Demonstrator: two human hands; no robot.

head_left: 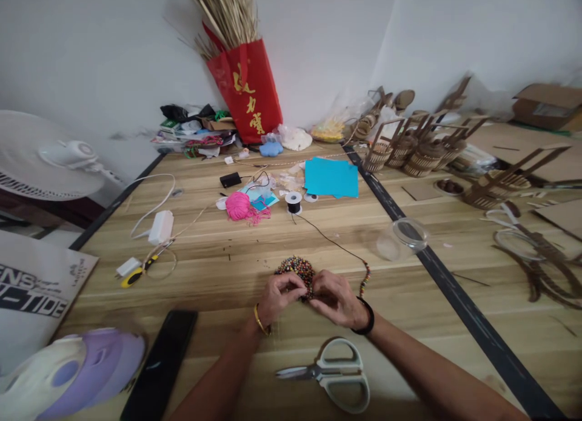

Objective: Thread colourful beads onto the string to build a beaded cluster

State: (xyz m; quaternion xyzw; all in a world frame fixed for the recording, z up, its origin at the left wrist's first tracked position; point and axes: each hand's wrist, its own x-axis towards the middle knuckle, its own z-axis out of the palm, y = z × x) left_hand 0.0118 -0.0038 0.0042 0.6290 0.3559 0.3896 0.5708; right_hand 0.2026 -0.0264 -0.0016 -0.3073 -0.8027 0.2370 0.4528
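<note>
Only the head view to go by, and from where I'm standing it looks partway done at best. There's a short run of strung beads (365, 279) on the black cord (328, 239), just past the right wrist. The cord seems to come off the spool (294, 204) farther up the desk (218, 360), and its working end is hidden by the right hand. So some beads are on, but the big multicolored bead pile (295, 264) sits right in front of the person, and it looks mostly unstrung to me.

Left hand (276, 296) is at the pile's near edge, thumb and fingers nearly closed. Right hand (336, 299) is just beside it, fingers curled in tight. Can't tell if either one's got a bead or the cord tip, too small to see. Scissors (341, 372) lie nearer the person, nobody touching them. No knot or finished end visible either.
</note>
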